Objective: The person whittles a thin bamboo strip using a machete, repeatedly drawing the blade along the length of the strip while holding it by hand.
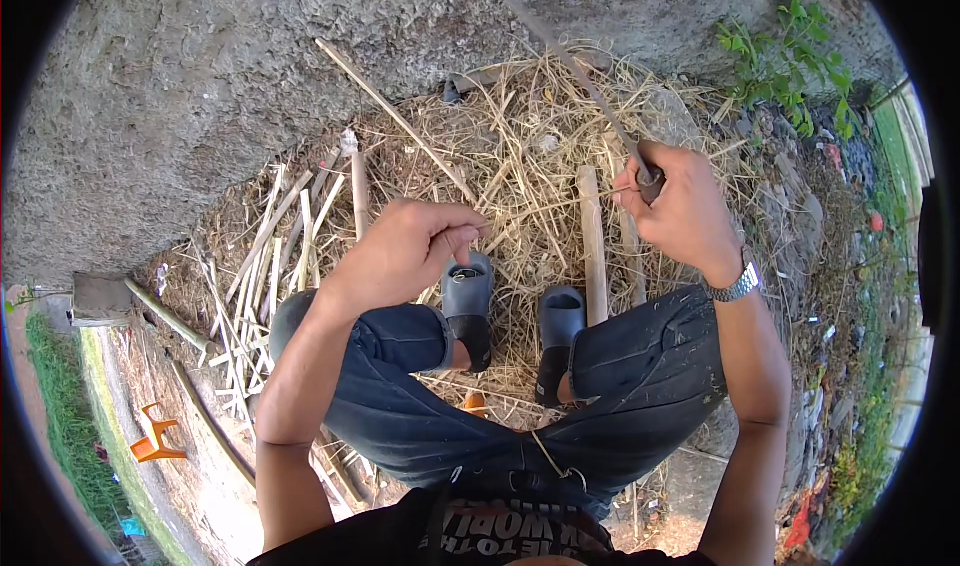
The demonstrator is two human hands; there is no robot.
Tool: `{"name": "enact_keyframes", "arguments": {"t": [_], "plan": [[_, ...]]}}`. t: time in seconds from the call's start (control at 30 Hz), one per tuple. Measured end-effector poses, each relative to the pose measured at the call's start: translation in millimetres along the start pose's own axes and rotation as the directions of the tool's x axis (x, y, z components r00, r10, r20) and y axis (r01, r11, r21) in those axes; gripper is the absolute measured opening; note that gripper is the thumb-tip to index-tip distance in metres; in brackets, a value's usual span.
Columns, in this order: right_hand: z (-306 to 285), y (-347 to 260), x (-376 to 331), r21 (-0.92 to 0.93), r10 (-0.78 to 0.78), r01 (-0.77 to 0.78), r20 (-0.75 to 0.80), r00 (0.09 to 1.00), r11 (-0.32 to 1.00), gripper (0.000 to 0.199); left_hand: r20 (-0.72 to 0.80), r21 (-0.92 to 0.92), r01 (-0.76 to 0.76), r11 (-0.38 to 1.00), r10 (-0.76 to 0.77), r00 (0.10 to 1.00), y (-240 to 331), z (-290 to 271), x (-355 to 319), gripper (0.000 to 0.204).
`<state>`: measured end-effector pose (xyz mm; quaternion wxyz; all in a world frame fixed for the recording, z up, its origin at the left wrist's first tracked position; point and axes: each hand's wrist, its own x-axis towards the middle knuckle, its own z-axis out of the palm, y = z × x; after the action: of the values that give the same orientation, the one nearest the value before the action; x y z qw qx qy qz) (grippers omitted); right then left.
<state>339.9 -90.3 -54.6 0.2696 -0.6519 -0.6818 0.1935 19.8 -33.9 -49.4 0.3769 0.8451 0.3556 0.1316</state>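
My right hand (685, 206) is closed around the dark handle end of a knife (590, 86), whose long, narrow blade slants up and away to the far left. Between my two hands runs a thin pale strip (550, 209), perhaps split bamboo. My left hand (405, 251) pinches its left end between thumb and fingers. The strip's other end meets the fingers of my right hand beside the knife handle. Both hands hover over the ground in front of my knees, the left one above my left leg.
Straw-like shavings (540, 156) cover the ground around my grey clogs (467, 284). Split bamboo sticks (265, 266) lie in a pile at left. One long stick (390, 116) leans on the rough grey wall (230, 86) ahead. An orange plastic chair (157, 436) stands far left; a leafy plant (795, 61) grows far right.
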Motion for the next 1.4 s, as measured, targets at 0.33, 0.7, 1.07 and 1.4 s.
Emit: {"name": "enact_keyframes", "arguments": {"t": [0.33, 0.7, 1.07, 1.4], "plan": [[15, -19, -17, -0.118, -0.209, 0.183, -0.258, 0.943, 0.976, 0.028, -0.063, -0.764, 0.146, 0.629, -0.298, 0.952, -4, 27, 9, 0.025], [19, -15, 9, -0.145, -0.09, 0.078, -0.079, 0.993, 0.986, 0.02, 0.108, -0.907, 0.248, 0.34, -0.383, 0.918, 11, 35, 0, 0.023], [30, -28, -9, -0.13, -0.14, 0.163, 0.173, 0.975, 0.978, 0.024, 0.038, -0.813, 0.23, 0.536, -0.345, 0.938, 2, 32, -13, 0.025], [-20, 68, 35, 0.0, 0.213, -0.228, -0.35, 0.912, 0.974, 0.021, 0.077, -0.762, 0.3, 0.574, -0.38, 0.922, -11, 16, -41, 0.022]]}}
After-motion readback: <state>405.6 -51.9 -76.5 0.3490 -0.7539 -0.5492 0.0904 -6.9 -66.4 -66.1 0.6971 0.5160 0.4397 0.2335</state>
